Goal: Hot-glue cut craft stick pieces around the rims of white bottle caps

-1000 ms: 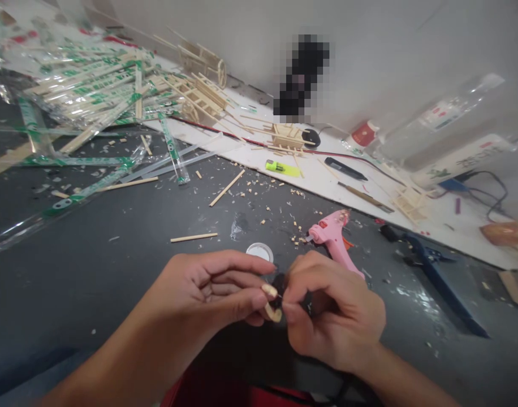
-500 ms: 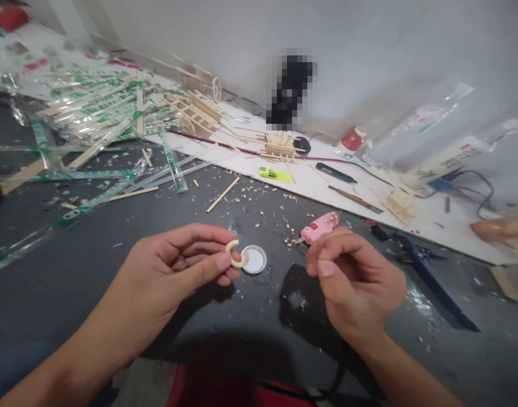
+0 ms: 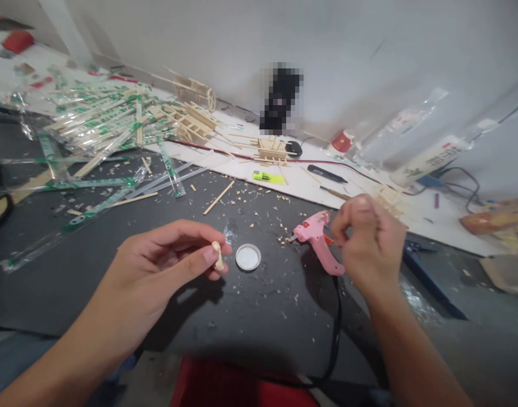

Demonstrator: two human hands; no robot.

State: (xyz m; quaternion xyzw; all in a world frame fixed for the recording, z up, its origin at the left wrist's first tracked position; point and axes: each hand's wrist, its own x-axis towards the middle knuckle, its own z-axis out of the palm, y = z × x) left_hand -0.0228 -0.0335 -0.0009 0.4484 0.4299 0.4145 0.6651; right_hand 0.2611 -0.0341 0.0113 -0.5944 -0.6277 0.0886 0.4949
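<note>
Above the dark table (image 3: pixel 267 328), the left hand (image 3: pixel 169 260) pinched a pale wooden piece (image 3: pixel 218 258), nine o'clock from the round lid (image 3: pixel 248 257), presumably at its middle to leave both ends exposed. The right hand (image 3: pixel 369 240) curled at the glue gun (image 3: pixel 316 234)'s three o'clock, any grip unclear.

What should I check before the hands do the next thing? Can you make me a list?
1. Left hand has the wood bit: ok, held between thumb and fingers.
2. Right hand empty: cannot tell, its fingers are curled.
3. Glue gun lying on the table: ok.
4. Glue gun hot: cannot tell by looking.
5. Table free of wood crumbs: not ok, some lie near the glue gun.
</note>
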